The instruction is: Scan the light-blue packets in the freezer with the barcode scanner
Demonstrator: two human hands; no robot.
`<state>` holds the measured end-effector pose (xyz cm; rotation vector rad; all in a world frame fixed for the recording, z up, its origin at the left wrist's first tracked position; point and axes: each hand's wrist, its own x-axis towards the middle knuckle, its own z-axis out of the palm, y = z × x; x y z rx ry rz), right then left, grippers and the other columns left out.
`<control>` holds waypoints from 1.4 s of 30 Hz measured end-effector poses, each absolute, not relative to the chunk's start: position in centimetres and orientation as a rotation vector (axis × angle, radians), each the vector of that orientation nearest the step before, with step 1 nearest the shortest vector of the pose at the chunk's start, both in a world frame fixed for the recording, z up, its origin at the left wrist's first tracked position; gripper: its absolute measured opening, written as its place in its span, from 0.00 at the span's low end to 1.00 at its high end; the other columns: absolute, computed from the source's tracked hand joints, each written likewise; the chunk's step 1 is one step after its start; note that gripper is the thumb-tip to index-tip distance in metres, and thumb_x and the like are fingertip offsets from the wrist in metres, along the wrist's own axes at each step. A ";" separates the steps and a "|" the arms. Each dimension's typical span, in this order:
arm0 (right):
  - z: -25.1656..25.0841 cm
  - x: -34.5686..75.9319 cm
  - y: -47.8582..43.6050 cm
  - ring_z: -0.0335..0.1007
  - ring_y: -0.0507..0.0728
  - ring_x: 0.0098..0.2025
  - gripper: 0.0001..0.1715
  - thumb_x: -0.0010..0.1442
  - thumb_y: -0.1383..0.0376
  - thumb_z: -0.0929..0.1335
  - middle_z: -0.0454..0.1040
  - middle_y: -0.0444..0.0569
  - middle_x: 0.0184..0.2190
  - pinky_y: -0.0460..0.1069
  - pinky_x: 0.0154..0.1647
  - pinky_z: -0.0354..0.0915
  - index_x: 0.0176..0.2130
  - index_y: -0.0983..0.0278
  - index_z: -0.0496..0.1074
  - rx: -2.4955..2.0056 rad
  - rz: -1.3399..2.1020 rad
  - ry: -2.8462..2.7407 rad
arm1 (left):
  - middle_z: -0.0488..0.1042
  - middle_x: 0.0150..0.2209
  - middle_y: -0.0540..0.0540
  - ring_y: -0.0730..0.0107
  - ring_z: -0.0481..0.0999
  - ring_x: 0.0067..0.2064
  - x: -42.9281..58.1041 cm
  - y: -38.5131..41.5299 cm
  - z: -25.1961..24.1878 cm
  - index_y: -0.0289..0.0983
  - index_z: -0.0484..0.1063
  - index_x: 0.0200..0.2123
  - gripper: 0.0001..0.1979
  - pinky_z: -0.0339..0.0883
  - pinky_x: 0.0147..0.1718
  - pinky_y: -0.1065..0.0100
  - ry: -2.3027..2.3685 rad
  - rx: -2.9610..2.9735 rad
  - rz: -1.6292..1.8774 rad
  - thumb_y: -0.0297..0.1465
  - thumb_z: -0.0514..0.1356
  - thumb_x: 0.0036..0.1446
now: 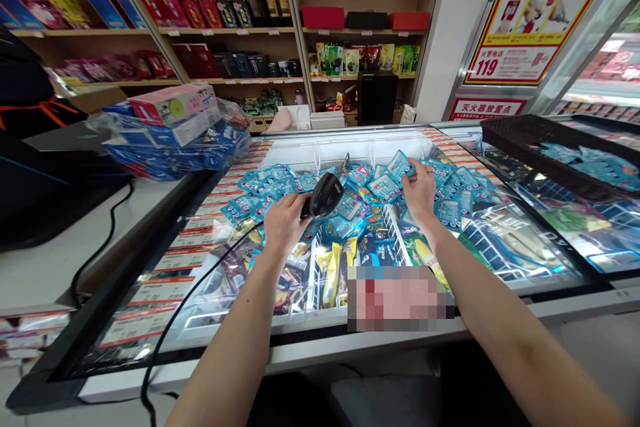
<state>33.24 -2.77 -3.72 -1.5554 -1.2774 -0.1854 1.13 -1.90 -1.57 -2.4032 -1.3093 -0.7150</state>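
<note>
A left hand [287, 223] clamped a barcode scanner [325, 195] as the right hand [419, 193] pinched a blue packet [401, 165]; its trailing cord [200, 274] risked snagging the freezer rim [280, 361].

Our bare left hand [285, 223], our bare right hand [419, 192], slender fingers, short nails, our long bare left forearm [225, 347], our long bare right forearm [500, 327], both narrowing toward the wrist, smooth skin
</note>
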 end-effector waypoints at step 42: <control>-4.2 28.7 -4.1 0.68 0.55 0.44 0.14 0.63 0.61 0.60 0.74 0.43 0.40 0.57 0.50 0.61 0.44 0.53 0.73 -1.128 0.138 -2.247 | 0.72 0.38 0.43 0.58 0.70 0.42 0.5 -1.5 -1.9 0.41 0.67 0.48 0.17 0.57 0.34 0.64 -1.601 -2.147 -0.740 0.38 0.55 0.55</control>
